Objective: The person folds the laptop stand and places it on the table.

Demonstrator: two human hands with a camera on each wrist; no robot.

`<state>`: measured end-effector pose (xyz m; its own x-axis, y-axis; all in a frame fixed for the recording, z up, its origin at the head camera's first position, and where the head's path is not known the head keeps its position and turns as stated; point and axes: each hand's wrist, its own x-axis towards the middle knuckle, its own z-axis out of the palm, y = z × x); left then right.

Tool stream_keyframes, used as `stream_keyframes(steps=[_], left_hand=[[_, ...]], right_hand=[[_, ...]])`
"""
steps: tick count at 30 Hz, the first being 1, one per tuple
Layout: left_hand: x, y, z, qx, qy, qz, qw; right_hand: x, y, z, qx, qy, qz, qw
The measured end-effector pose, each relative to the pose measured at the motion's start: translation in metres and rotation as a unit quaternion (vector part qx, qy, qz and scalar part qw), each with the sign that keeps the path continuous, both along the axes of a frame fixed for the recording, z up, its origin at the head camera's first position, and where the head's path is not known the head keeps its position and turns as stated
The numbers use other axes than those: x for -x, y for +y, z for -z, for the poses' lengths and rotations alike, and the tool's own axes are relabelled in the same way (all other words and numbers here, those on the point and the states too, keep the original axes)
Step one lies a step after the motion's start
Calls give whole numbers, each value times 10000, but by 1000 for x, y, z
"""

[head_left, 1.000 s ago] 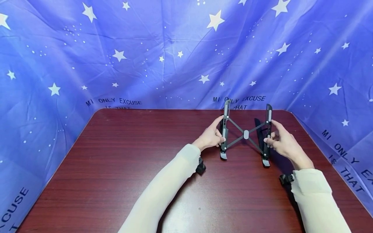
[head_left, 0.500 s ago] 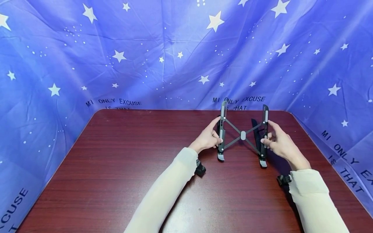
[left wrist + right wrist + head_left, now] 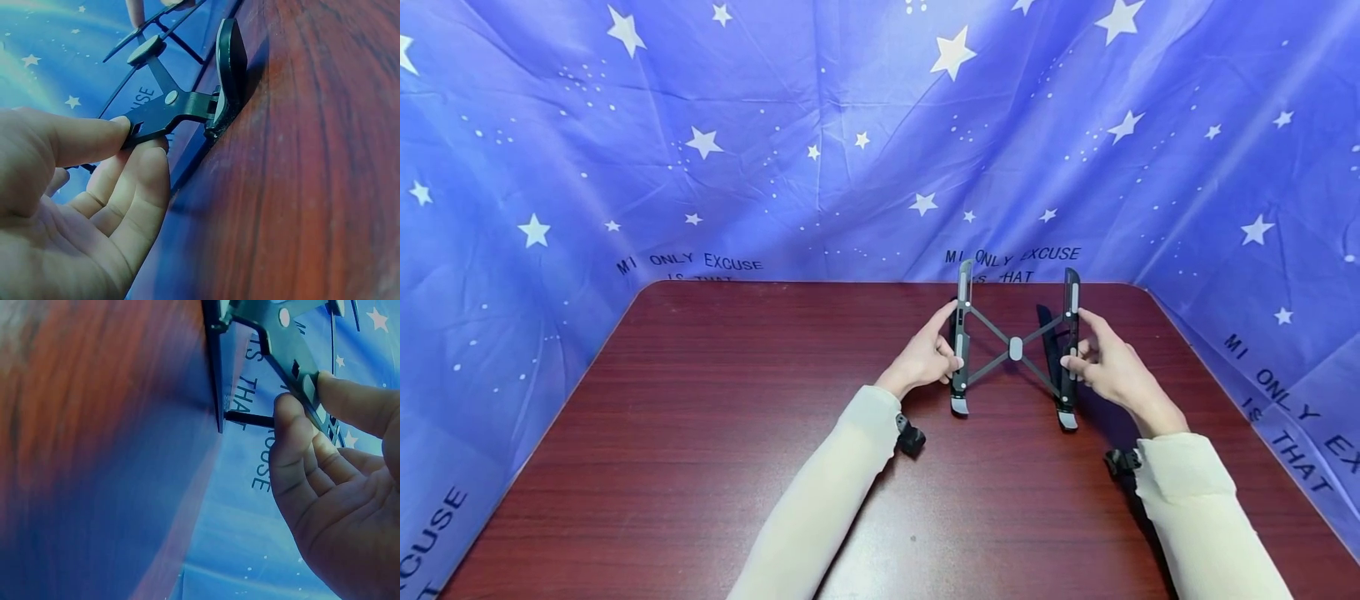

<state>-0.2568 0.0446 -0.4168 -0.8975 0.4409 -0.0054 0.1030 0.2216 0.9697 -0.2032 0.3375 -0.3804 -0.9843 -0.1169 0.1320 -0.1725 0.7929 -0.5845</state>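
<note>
A black folding laptop stand (image 3: pixel 1016 348) is spread out on the right half of the table, its crossed bars meeting at a grey oval hub. My left hand (image 3: pixel 919 358) pinches the stand's left side arm between thumb and fingers, the index finger reaching up along it. On the other side, my right hand (image 3: pixel 1120 371) pinches the right side arm in the same manner. Close up in the left wrist view, the thumb presses the arm just behind the upturned front lip (image 3: pixel 232 69). In the right wrist view, thumb and fingertips hold the arm near its grey pad (image 3: pixel 309 389).
The dark red wood-grain table (image 3: pixel 700 433) carries the stand toward its far right. Behind and on both sides hangs a blue curtain (image 3: pixel 820 167) with white stars and black lettering. A black wrist camera (image 3: pixel 912 437) sits below the left cuff, another black wrist camera (image 3: pixel 1122 462) by the right.
The stand has shifted a little to the left, both hands moving along with it. Their hold on the two side arms looks the same.
</note>
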Motion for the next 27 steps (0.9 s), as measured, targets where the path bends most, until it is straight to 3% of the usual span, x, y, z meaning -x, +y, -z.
stream_keyframes(steps=[27], left_hand=[[2,-25,3,21,0,-54,10000]], right_hand=[[6,-22,3,110,54,-83,9999]])
